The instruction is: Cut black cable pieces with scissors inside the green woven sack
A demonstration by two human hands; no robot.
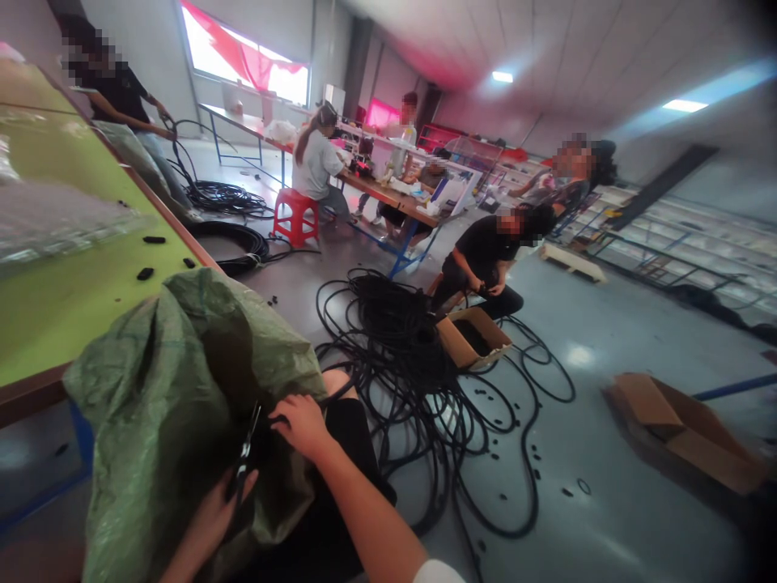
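Observation:
My left hand [226,495] is closed around the dark handles of a pair of slim-nosed pliers [246,445], whose metal jaws point up and away from me. Beside the jaws, my right hand [300,425] has its fingers curled down at the dark opening of a green woven sack [139,405]. What lies under those fingertips is hidden. The sack spreads over my lap and leans against the table edge. A black cable [333,397] runs over my knee close behind the right hand.
A yellow-green table [66,316] with small black parts is at left. Tangled black cable [401,324] covers the floor ahead, beside a seated co-worker [486,255] and a cardboard box [464,350]. Another box [685,429] stands right. People work around a far table [388,194].

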